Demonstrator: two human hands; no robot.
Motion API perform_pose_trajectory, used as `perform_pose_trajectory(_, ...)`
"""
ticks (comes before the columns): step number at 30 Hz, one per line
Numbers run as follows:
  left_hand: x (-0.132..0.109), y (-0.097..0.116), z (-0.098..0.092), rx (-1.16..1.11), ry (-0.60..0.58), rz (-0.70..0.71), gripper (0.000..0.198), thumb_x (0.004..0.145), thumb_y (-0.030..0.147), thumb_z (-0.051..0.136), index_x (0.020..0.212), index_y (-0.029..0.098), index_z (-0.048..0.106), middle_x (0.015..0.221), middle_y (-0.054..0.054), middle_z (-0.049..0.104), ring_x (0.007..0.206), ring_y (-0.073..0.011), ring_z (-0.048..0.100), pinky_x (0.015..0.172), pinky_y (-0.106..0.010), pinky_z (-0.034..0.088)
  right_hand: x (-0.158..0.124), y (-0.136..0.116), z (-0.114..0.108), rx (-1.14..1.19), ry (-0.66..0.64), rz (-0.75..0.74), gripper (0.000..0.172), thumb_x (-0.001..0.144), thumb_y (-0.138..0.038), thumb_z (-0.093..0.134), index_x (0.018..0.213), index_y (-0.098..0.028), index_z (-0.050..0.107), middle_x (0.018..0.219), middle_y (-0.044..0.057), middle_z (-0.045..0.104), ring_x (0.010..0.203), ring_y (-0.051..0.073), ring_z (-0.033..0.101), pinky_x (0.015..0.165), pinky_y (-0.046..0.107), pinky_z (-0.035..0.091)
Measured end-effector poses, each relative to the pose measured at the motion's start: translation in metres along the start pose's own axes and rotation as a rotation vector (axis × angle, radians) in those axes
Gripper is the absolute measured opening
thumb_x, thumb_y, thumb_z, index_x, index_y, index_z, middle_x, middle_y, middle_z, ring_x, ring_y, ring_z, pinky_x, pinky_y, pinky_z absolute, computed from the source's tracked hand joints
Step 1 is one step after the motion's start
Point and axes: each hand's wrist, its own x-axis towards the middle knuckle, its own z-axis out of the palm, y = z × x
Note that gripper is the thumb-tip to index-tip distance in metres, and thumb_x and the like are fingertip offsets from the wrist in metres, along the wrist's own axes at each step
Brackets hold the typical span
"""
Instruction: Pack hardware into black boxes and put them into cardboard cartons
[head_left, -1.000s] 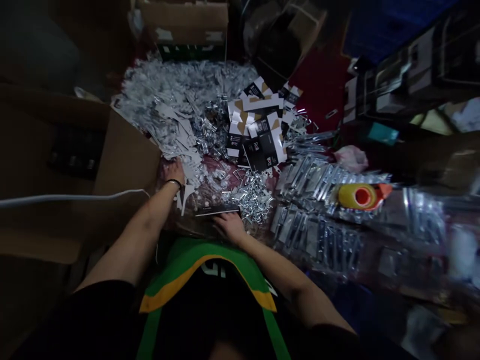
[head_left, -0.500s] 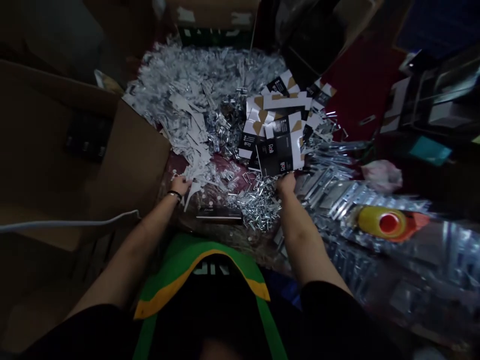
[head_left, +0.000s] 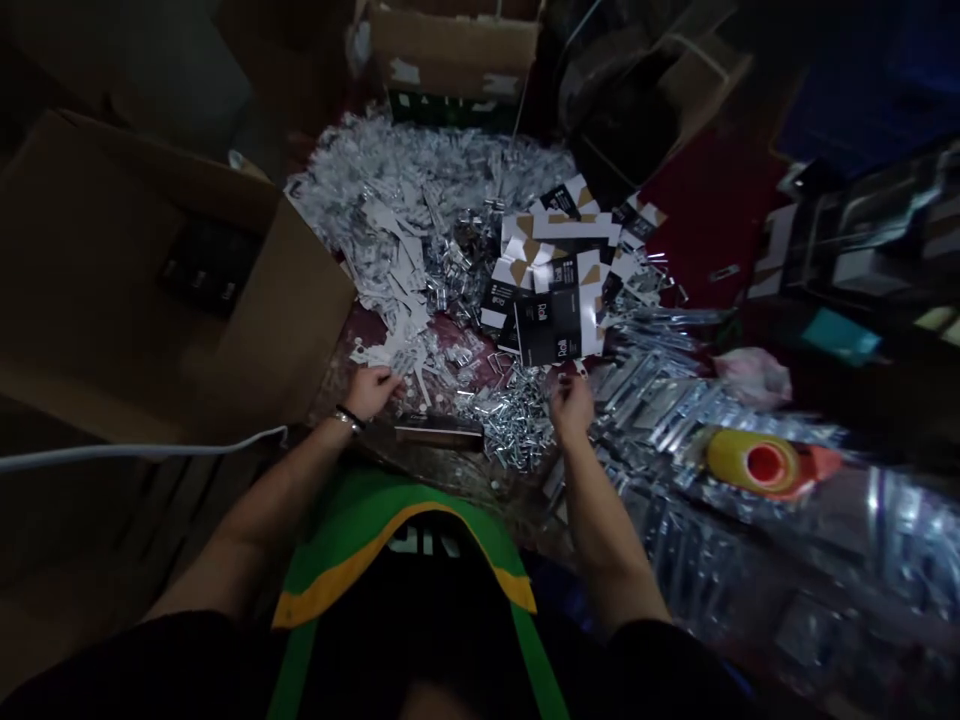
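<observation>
My left hand (head_left: 369,392) has its thumb and fingers pinched together at the near edge of a heap of white cut pieces (head_left: 405,270). What it holds, if anything, is too small to make out. My right hand (head_left: 573,405) is closed just below a flat black-and-white printed carton (head_left: 551,325). Its grip is blurred, and I cannot tell what is in it. Between the hands lie a pile of small shiny metal pieces (head_left: 517,425) and a slim dark box (head_left: 439,434).
Clear plastic packets (head_left: 450,160) are heaped at the back, before a cardboard box (head_left: 454,50). An open carton (head_left: 292,310) stands on the left. On the right are rows of shiny bagged pieces (head_left: 675,400) and a yellow bottle-like container (head_left: 731,458) with a red opening.
My left hand has moved right and slightly nearer me, its fingers now pinched. My right hand has drawn back a little from the black carton's lower edge. The view has shifted slightly.
</observation>
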Motion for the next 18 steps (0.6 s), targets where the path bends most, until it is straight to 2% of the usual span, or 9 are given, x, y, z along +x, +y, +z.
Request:
perform_pose_trajectory(2,-0.024,0.006,0.002,0.087,-0.08,0.184,0.036,0.095,0.038,0.068,0.067,0.016,0.067,0.067,-0.003,0.067,0.061,-0.0165,0.064,0.061,-0.029,0.053,-0.028,0.0,0.008,-0.153,-0.104,-0.233,0.04,0.092,-0.016,0.051,0.127,-0.019,0.07,0.125,0.014,0.066,0.114,0.027,0.059,0.098,0.038,0.046)
perform_pose_trajectory(4,-0.048,0.012,0.008,0.181,-0.126,0.368,0.044,0.099,0.041,0.063,0.063,0.017,0.065,0.073,-0.005,0.065,0.07,-0.0168,0.063,0.071,-0.031,0.055,-0.047,-0.005,0.022,-0.363,-0.189,-0.426,0.036,0.097,-0.022,0.051,0.127,-0.016,0.071,0.13,0.018,0.064,0.122,0.032,0.055,0.101,0.042,0.044)
perform_pose_trajectory(5,-0.058,0.015,0.011,0.215,-0.143,0.44,0.047,0.101,0.043,0.059,0.062,0.017,0.064,0.077,-0.006,0.064,0.075,-0.0171,0.063,0.075,-0.031,0.055,-0.053,-0.008,0.028,-0.455,-0.21,-0.47,0.036,0.099,-0.024,0.051,0.128,-0.014,0.07,0.132,0.02,0.064,0.124,0.034,0.054,0.102,0.044,0.044)
perform_pose_trajectory(8,-0.082,0.014,0.018,0.219,-0.206,0.539,0.048,0.106,0.046,0.049,0.072,0.017,0.065,0.087,-0.007,0.064,0.081,-0.0167,0.062,0.076,-0.03,0.056,-0.058,-0.014,0.04,-0.563,-0.244,-0.49,0.034,0.102,-0.023,0.046,0.125,-0.011,0.069,0.132,0.023,0.064,0.128,0.036,0.052,0.105,0.047,0.041)
perform_pose_trajectory(12,-0.104,-0.005,0.018,0.15,-0.285,0.524,0.04,0.105,0.046,0.052,0.092,0.015,0.074,0.095,-0.008,0.069,0.074,-0.0142,0.064,0.071,-0.028,0.057,-0.054,-0.004,0.037,-0.501,-0.292,-0.48,0.035,0.1,-0.011,0.042,0.118,-0.01,0.071,0.13,0.02,0.067,0.124,0.031,0.057,0.101,0.039,0.043)
perform_pose_trajectory(16,-0.121,-0.035,0.016,0.093,-0.192,0.404,0.033,0.099,0.044,0.063,0.094,0.015,0.078,0.087,-0.007,0.076,0.072,-0.016,0.07,0.07,-0.028,0.059,-0.053,0.018,0.024,-0.442,-0.263,-0.39,0.03,0.099,-0.013,0.046,0.111,-0.012,0.074,0.118,0.016,0.072,0.099,0.023,0.066,0.085,0.031,0.047)
perform_pose_trajectory(18,-0.132,-0.047,0.013,0.098,-0.136,0.441,0.028,0.097,0.041,0.068,0.096,0.015,0.079,0.089,-0.008,0.078,0.079,-0.0184,0.073,0.075,-0.031,0.061,-0.06,0.029,0.016,-0.409,-0.215,-0.348,0.029,0.102,-0.02,0.046,0.109,-0.012,0.073,0.112,0.016,0.073,0.095,0.022,0.066,0.084,0.03,0.048)
